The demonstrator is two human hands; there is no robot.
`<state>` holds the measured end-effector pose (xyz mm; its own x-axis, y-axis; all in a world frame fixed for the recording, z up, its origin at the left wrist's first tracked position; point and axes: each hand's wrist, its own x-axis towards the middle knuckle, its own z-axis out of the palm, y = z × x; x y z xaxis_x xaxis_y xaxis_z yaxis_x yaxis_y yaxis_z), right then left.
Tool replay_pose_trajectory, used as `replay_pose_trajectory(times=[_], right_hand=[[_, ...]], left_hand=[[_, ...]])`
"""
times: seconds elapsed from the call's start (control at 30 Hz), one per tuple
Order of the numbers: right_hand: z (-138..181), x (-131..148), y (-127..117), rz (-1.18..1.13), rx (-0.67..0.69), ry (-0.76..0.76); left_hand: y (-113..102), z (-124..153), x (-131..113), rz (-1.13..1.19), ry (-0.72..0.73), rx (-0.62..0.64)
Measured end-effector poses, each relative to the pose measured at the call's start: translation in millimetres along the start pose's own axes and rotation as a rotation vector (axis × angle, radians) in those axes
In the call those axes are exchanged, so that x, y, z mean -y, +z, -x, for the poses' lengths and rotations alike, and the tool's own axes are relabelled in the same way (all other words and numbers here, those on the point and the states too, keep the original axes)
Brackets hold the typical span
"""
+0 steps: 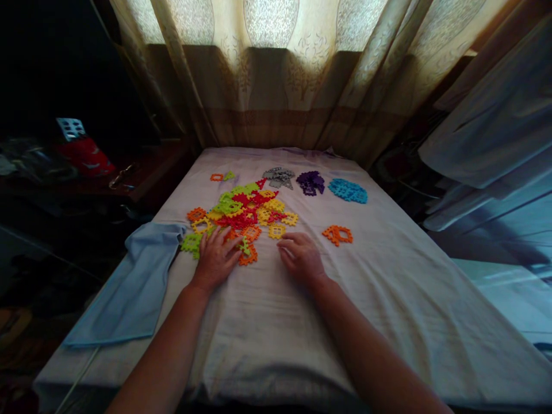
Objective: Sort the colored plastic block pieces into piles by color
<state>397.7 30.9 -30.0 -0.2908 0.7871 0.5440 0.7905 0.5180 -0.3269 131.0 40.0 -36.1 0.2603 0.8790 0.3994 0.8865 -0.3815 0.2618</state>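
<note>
Left hand [218, 256] palm-down, fingers spread over the near-left edge of the mixed pile of red, yellow, lime-green and orange notched plastic pieces [246, 217]; not clenched. Pile extends forward and right from under those fingers. Right hand [302, 259] half-curled, fingertips just beside a yellow notched plastic square with a windowed centre [276, 231]; can't tell if I'm pinching anything there. Small orange notched plastic cluster [333, 234] lies apart, right of my right hand.

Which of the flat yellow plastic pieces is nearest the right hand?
The yellow window-pane square, close by the fingertips of the right hand; the other yellow pieces lie farther back or farther left.
</note>
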Motion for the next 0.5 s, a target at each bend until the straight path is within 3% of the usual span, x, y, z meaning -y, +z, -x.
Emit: replay_pose_trajectory(times=[0.1,0.2,0.37,0.5], right_hand=[[-3.9,36.8,11.9,-0.040,0.190,-0.142],[-6.1,54.2,17.9,-0.018,0.282,-0.148],[-4.7,50.9,18.2,-0.032,0.281,-0.108],[-1.1,41.4,15.8,-0.049,0.249,-0.087]], left_hand=[[-2.3,0.4,-2.2,-0.013,0.011,0.022],[-2.0,-0.2,-2.9,0.001,0.009,0.012],[0.0,-2.7,-5.5,0.130,0.019,-0.014],[-2.3,-5.2,-8.6,0.429,-0.045,-0.049]])
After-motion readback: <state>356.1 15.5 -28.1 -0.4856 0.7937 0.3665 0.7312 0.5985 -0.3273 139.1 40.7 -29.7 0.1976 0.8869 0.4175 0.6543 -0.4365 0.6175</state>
